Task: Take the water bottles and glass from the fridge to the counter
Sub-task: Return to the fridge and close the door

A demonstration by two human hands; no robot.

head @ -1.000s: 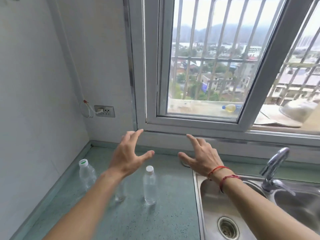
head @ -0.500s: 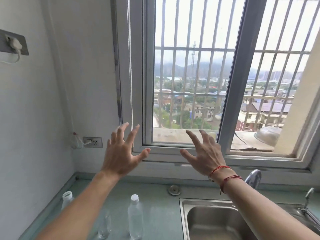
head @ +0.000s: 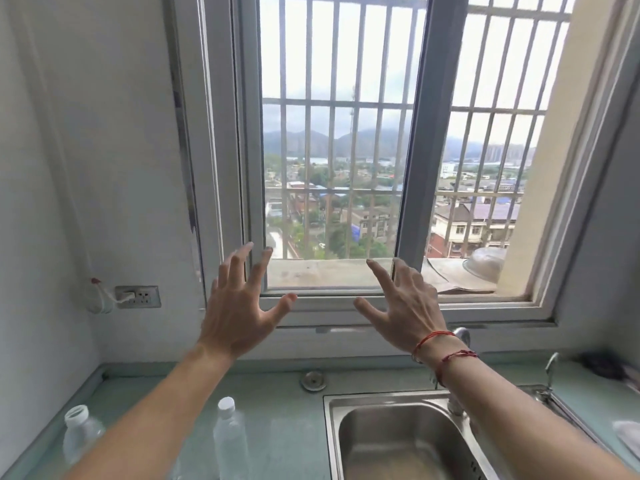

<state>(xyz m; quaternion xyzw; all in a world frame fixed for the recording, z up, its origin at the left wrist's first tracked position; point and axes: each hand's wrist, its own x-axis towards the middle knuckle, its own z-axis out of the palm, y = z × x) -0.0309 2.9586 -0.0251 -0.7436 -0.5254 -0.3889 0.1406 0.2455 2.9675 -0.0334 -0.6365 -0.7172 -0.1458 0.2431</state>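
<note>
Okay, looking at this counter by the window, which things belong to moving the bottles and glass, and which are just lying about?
Part of the job: left bottle; right bottle; counter; left hand and right hand, both empty. I can't clearly see the glass.

Just lying about: sink; wall socket; metal bowl outside the window; round metal fitting.

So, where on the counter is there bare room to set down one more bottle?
Best is the counter patch between the white-capped bottle and the sink rim. The strip behind, around the round metal fitting, is also bare. The left corner is crowded: the left bottle stands there, partly behind the forearm.
</note>
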